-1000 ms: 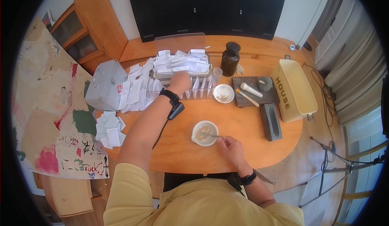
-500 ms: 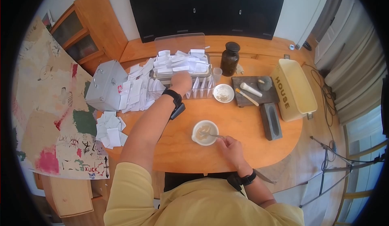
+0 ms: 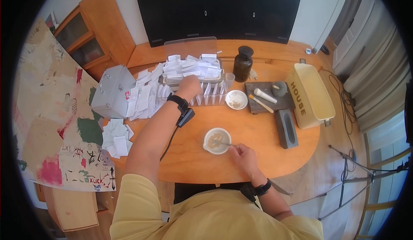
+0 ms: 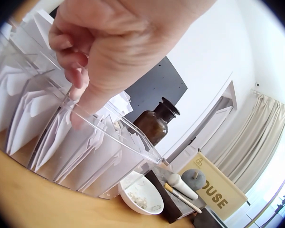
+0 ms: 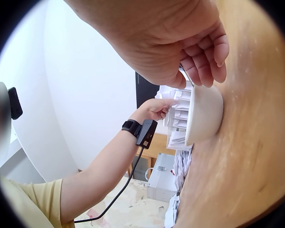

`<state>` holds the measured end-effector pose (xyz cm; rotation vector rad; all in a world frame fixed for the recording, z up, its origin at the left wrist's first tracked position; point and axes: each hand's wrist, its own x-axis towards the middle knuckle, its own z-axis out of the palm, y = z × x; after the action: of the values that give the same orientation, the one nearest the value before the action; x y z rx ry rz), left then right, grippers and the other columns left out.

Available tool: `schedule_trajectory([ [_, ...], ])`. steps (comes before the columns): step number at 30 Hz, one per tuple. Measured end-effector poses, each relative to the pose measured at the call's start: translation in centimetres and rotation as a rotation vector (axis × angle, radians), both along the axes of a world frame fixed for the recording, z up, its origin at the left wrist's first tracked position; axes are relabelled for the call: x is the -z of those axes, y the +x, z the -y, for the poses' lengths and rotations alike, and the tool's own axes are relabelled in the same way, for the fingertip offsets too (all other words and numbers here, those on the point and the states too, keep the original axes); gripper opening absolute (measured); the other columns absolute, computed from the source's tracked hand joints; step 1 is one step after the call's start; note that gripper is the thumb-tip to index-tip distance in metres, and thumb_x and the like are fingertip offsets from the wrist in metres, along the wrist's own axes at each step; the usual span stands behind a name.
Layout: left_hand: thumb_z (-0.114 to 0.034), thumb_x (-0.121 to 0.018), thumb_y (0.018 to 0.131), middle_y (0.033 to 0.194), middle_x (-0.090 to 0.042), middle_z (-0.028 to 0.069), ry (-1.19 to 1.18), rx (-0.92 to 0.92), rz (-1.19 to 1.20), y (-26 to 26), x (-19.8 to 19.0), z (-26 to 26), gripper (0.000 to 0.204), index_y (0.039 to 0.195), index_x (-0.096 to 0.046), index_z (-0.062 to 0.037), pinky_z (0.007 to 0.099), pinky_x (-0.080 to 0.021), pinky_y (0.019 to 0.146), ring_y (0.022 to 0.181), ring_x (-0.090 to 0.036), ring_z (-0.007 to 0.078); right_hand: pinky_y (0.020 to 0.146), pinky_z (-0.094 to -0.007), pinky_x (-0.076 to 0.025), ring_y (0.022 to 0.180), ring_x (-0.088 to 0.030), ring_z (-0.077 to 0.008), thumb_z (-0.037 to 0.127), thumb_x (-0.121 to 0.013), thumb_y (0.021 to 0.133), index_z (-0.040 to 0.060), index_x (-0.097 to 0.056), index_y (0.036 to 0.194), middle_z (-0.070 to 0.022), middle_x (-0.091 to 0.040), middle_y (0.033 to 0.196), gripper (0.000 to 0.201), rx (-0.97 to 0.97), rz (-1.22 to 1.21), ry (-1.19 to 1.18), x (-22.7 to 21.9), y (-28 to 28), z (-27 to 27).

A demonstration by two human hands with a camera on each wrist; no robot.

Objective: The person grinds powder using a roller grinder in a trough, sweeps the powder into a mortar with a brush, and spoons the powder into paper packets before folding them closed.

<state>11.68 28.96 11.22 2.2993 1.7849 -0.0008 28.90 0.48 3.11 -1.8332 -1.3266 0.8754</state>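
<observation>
My left hand (image 3: pixel 189 86) reaches into a clear divided organizer (image 4: pixel 109 130) whose slots hold folded white papers (image 4: pixel 31 118). There its thumb and fingers pinch at a folded paper (image 4: pixel 57 128) near the top of one slot; the fingertips are partly behind the clear wall. Nearer the table's front edge, the right hand (image 3: pixel 244 157) pinches the thin handle of a metal spoon (image 3: pixel 224 144). The spoon's end lies in a white mortar (image 3: pixel 206 149) with a pouring lip, which holds a beige substance (image 3: pixel 214 138).
Behind the organizer stands a bin heaped with white papers (image 3: pixel 193 66). More papers (image 3: pixel 144 98) lie left, beside a silver case (image 3: pixel 112 91). Rightward are a small white dish (image 3: pixel 243 105), brown bottle (image 3: pixel 243 66), dark board (image 3: pixel 258 108) with pestle (image 3: pixel 266 95) and brush (image 3: pixel 261 103), stone trough (image 3: pixel 287 129), and cream box (image 3: pixel 307 106).
Both hands stay almost where they were, the left at the organizer and the right on the spoon. The head view has shifted very slightly.
</observation>
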Motion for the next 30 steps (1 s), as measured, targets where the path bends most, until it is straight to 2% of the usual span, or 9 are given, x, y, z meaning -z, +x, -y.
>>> schedule_trajectory([
  [6, -0.015, -0.069, 0.071, 0.098, -0.067, 0.0234, 0.115, -0.009, 0.047, 0.0, 3.1, -1.0, 0.026, 0.092, -0.069, 0.0005, 0.0417, -0.053, 0.083, 0.096, -0.065, 0.0364, 0.05, -0.0331, -0.044, 0.049, -0.053, -0.0219, 0.031, -0.066, 0.087, 0.0004, -0.063, 0.076, -0.012, -0.058, 0.058, 0.033, 0.035, -0.078, 0.059, 0.9, 0.0, 0.2],
  [9, -0.015, -0.071, 0.072, 0.097, -0.067, 0.0228, 0.112, -0.007, 0.084, 0.0, 2.3, -0.4, 0.025, 0.091, -0.068, 0.0006, 0.0422, -0.053, 0.082, 0.095, -0.065, 0.0367, 0.049, -0.0327, -0.043, 0.048, -0.05, -0.0204, 0.03, -0.066, 0.088, -0.0003, -0.062, 0.076, -0.011, -0.057, 0.056, 0.033, 0.012, 0.002, 0.004, -0.2, 0.2, 0.1],
  [11, -0.016, -0.072, 0.072, 0.095, -0.067, 0.0218, 0.091, 0.009, 0.135, -0.6, 1.5, 0.2, 0.025, 0.09, -0.067, 0.0004, 0.0421, -0.053, 0.079, 0.091, -0.065, 0.0362, 0.048, -0.0324, -0.042, 0.047, -0.049, -0.0194, 0.028, -0.066, 0.088, -0.0008, -0.061, 0.075, -0.0105, -0.056, 0.056, 0.032, 0.023, -0.053, 0.047, 1.0, 0.4, -0.1],
  [14, -0.021, -0.074, 0.072, 0.088, -0.067, 0.0179, 0.226, -0.017, 0.372, -2.0, 0.9, 2.5, 0.027, 0.088, -0.064, -0.001, 0.0414, -0.052, 0.073, 0.084, -0.065, 0.0346, 0.048, -0.0318, -0.042, 0.048, -0.049, -0.0183, 0.025, -0.066, 0.088, -0.0013, -0.061, 0.075, -0.0109, -0.057, 0.057, 0.03, 0.044, -0.117, 0.061, 1.1, 0.3, -0.2],
  [17, -0.025, -0.077, 0.073, 0.075, -0.065, 0.0106, 0.246, -0.036, 0.506, -3.1, 0.9, 6.5, 0.03, 0.087, -0.063, -0.0033, 0.0355, -0.05, 0.063, 0.07, -0.064, 0.0266, 0.049, -0.0315, -0.043, 0.049, -0.051, -0.0185, 0.023, -0.066, 0.088, -0.0014, -0.062, 0.076, -0.0118, -0.058, 0.058, 0.028, 0.062, -0.14, 0.104, 1.8, 0.1, -0.5],
  [22, -0.025, -0.073, 0.079, 0.076, -0.065, 0.0099, 0.031, -0.013, 0.552, -4.6, 3.4, 14.5, 0.027, 0.093, -0.064, -0.0031, 0.0348, -0.05, 0.064, 0.07, -0.064, 0.0248, 0.052, -0.0323, -0.046, 0.052, -0.057, -0.0218, 0.022, -0.066, 0.088, -0.0004, -0.064, 0.079, -0.0135, -0.061, 0.061, 0.024, 0.076, -0.066, 0.144, 1.3, -0.2, -1.3],
  [25, -0.025, -0.074, 0.078, 0.088, -0.065, 0.0127, -0.027, 0.035, 0.601, -5.3, 5.2, 18.3, 0.033, 0.099, -0.063, -0.0019, 0.0344, -0.05, 0.067, 0.078, -0.064, 0.0247, 0.053, -0.0341, -0.047, 0.055, -0.06, -0.0254, 0.02, -0.065, 0.088, 0.0005, -0.065, 0.081, -0.0145, -0.062, 0.064, 0.021, 0.073, 0.022, 0.173, 0.9, -0.5, -1.6],
  [28, -0.026, -0.078, 0.073, 0.109, -0.06, 0.0169, -0.084, 0.06, 0.675, -4.8, 5.7, 21.1, 0.053, 0.115, -0.056, -0.0019, 0.0377, -0.048, 0.081, 0.098, -0.059, 0.0294, 0.053, -0.0364, -0.048, 0.057, -0.06, -0.0285, 0.017, -0.065, 0.087, 0.0022, -0.065, 0.083, -0.0145, -0.062, 0.068, 0.015, 0.049, 0.137, 0.258, 0.0, -0.6, -1.8],
  [30, -0.029, -0.081, 0.068, 0.12, -0.053, 0.0181, 0.049, 0.156, 0.58, -4.2, 5.5, 21.9, 0.071, 0.125, -0.048, -0.0027, 0.0409, -0.044, 0.09, 0.109, -0.052, 0.033, 0.053, -0.0375, -0.048, 0.058, -0.06, -0.0296, 0.015, -0.065, 0.087, 0.0036, -0.066, 0.083, -0.0138, -0.062, 0.07, 0.012, 0.019, 0.22, 0.366, -0.4, -0.6, -1.7],
])
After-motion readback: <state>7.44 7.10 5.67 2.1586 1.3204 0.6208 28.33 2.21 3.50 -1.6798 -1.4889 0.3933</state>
